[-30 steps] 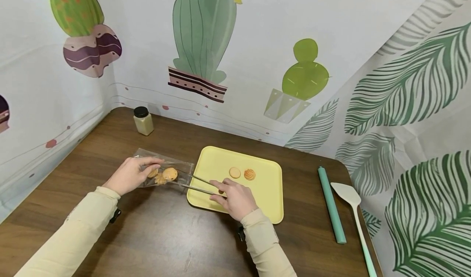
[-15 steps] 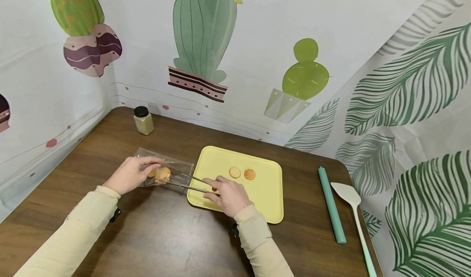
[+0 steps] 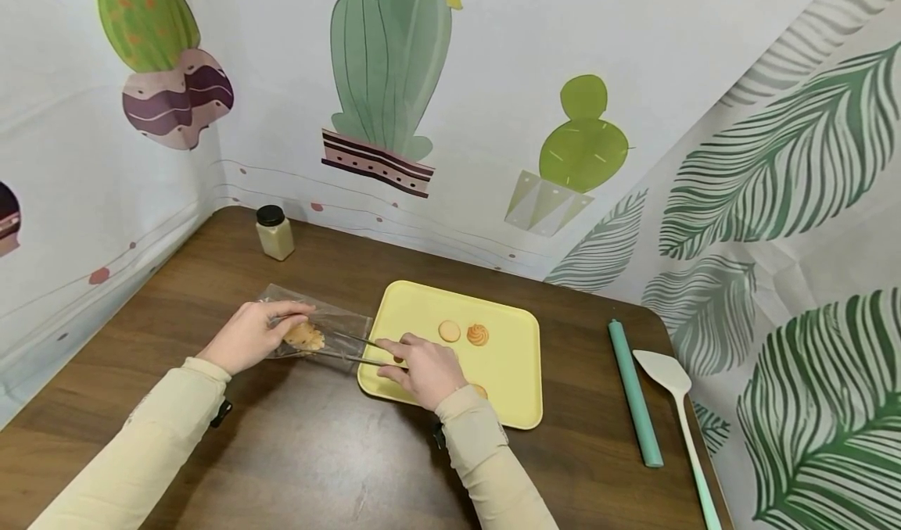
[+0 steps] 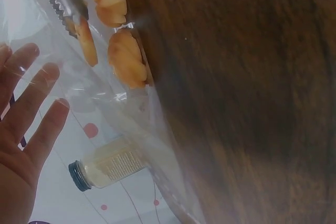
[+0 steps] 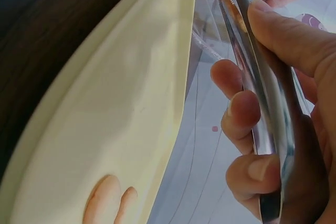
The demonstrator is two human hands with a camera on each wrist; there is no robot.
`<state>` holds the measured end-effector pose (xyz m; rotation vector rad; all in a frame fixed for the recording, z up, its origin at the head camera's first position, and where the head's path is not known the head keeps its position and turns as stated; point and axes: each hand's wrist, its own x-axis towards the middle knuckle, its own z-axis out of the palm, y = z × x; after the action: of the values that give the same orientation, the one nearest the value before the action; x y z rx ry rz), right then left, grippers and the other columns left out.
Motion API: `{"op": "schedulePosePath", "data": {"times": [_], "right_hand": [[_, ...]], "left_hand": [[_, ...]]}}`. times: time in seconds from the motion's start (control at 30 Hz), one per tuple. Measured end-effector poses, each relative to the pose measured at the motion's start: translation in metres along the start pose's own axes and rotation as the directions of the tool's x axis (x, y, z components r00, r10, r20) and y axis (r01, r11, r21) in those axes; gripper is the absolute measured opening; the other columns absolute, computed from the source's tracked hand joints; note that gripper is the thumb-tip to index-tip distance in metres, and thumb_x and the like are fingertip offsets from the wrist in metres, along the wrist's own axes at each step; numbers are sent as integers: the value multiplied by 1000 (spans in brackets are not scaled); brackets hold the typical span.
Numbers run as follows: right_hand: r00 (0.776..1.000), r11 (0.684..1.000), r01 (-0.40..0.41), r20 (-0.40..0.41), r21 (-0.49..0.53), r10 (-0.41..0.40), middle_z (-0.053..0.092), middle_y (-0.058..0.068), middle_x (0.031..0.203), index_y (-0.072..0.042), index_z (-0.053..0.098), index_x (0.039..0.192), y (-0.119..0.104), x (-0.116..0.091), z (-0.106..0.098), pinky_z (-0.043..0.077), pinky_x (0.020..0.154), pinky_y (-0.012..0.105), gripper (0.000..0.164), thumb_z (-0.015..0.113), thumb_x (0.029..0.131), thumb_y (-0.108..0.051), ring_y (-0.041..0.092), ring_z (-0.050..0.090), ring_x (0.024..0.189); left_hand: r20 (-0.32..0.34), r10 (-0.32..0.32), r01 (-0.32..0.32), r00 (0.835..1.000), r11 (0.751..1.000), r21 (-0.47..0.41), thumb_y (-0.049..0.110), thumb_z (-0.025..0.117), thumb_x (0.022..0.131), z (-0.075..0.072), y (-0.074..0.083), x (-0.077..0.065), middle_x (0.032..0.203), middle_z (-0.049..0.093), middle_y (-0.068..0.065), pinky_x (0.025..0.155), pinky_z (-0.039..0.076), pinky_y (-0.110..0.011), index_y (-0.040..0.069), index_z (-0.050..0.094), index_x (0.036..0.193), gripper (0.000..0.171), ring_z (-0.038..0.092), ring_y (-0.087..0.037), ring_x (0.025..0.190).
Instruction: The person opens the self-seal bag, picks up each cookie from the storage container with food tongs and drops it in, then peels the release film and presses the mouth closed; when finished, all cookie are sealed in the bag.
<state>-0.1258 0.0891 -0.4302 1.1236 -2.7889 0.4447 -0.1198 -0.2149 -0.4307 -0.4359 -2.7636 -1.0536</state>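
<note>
My left hand (image 3: 249, 334) pinches the mouth edge of a clear plastic bag (image 3: 345, 323) on the table's left side. Inside lie several golden cookies (image 4: 127, 59), some with a swirled shape. With curled fingers and thumb, my right hand (image 3: 425, 370) grips metal tongs (image 5: 262, 77) over the tray's left part. The tongs' serrated tips reach into the bag; a cookie (image 4: 87, 43) sits at them, though whether it is clamped I cannot tell. On the yellow tray (image 3: 507, 366) rest a plain round cookie (image 3: 449, 331) and a swirled cookie (image 3: 478, 334); another is partly hidden by the right wrist.
A jar (image 3: 275, 235) with a black lid stands at the back left. A green rolling pin (image 3: 636, 395) and a white spatula (image 3: 665, 370) with a pale green handle lie along the right edge. Patterned cloth (image 3: 486, 61) hangs behind the table.
My right hand has shifted left, carrying the tongs deeper into the bag. The cookies in the bag have slid left toward my left hand, which stays put. Another cookie on the tray has become visible.
</note>
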Motion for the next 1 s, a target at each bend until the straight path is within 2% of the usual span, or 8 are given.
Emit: {"op": "schedulePosePath", "data": {"times": [0.23, 0.6, 0.83, 1.0], "right_hand": [[1000, 1000, -2, 8, -9, 2, 65, -6, 90, -30, 65, 128, 0, 2, 3, 45, 49, 25, 43, 68, 88, -46, 5, 57, 65], [999, 999, -29, 40, 29, 28, 64, -6, 88, -29, 65, 129, 3, -3, 0, 43, 50, 24, 44, 69, 88, -45, 5, 54, 61], [997, 995, -69, 52, 74, 65, 64, -6, 89, -28, 65, 129, 10, -11, -8, 40, 49, 22, 44, 70, 88, -43, 3, 48, 56], [994, 991, -102, 45, 81, 99, 65, -5, 92, -26, 64, 130, 16, -23, -18, 42, 51, 25, 44, 69, 89, -43, 5, 51, 57]], "left_hand": [[-12, 27, -27, 1000, 1000, 10, 11, 64, 95, 1, 1, 0, 109, 72, -6, 70, 46, -33, 10, 72, 114, 21, 60, -14, 81], [-7, 19, -19, 1000, 1000, 4, 14, 63, 97, 2, -2, 0, 110, 71, -7, 69, 44, -32, 11, 72, 115, 21, 56, -13, 74], [-4, 1, -1, 1000, 1000, 11, 15, 63, 97, 2, -4, 0, 111, 71, -5, 71, 47, -33, 12, 72, 116, 21, 62, -14, 86], [-5, 3, -3, 1000, 1000, 3, 14, 63, 96, 4, -5, 0, 111, 71, -5, 74, 49, -36, 12, 72, 115, 21, 64, -16, 93]]}}
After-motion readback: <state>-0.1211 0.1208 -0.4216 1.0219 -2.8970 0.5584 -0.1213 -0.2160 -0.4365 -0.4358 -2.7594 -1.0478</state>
